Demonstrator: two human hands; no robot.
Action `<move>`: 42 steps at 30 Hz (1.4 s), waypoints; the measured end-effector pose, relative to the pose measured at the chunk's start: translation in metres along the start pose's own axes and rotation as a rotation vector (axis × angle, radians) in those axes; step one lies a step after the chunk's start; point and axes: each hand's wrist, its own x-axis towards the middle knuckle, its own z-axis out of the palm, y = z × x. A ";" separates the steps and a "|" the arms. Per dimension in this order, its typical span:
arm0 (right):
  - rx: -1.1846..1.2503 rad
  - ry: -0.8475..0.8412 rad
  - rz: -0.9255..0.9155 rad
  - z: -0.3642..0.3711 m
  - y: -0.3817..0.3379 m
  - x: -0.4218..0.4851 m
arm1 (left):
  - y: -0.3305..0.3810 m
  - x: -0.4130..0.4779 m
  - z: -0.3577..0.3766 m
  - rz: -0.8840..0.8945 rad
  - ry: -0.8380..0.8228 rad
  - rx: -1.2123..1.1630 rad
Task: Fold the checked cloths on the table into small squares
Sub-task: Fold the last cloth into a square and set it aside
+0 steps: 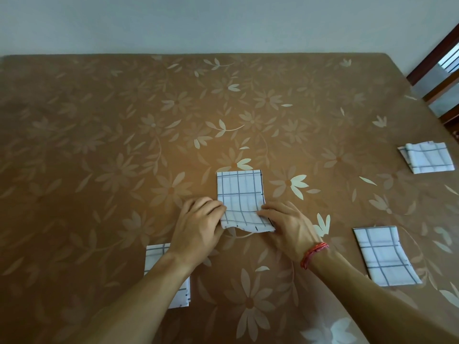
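Item 1. Desk (pixel 99 145): broad surface under a brown covering printed with pale flowers and leaves; its far edge meets a plain light wall (pixel 223 23).

Item 2. Centre cloth (pixel 239 192): white with thin dark grey checks, folded into a narrow upright strip in the middle of the desk, straight ahead of the person. The far end lies flat. The near end is raised a little off the covering and its edge sags between the two hands.

Item 3. Left hand (pixel 198 224): fingers curled, pinching the near left edge of the centre cloth.

Item 4. Right hand (pixel 285 224): fingers curled, pinching the near right edge of the same cloth. A red cord bracelet (pixel 314 254) sits on the wrist.

Item 5. Right cloth (pixel 383 256): same checked fabric, folded into a flat rectangle, near the front of the desk to the right of the right forearm, well apart from the centre cloth.

Item 6. Far right cloth (pixel 427 158): same fabric, folded small, layers showing at its top edge, close to the desk's right side and farther back than the right cloth.

Item 7. Left cloth (pixel 155 255): same fabric, folded, at the near left; the left forearm crosses over it and hides its middle.

Item 8. Wooden frame (pixel 437 70): dark brown, slanting, at the upper right beyond the desk.
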 end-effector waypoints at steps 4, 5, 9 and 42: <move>-0.002 0.007 -0.004 -0.001 0.001 0.005 | -0.003 -0.002 0.002 -0.042 -0.006 -0.038; 0.017 -0.006 0.007 -0.002 0.002 0.006 | -0.003 -0.001 0.003 -0.076 -0.005 -0.061; 0.076 -0.029 0.082 -0.006 0.004 0.015 | -0.002 0.005 0.004 -0.182 0.002 -0.139; -0.001 -0.130 0.480 0.005 0.000 0.093 | -0.021 0.042 0.023 -0.056 -0.241 0.318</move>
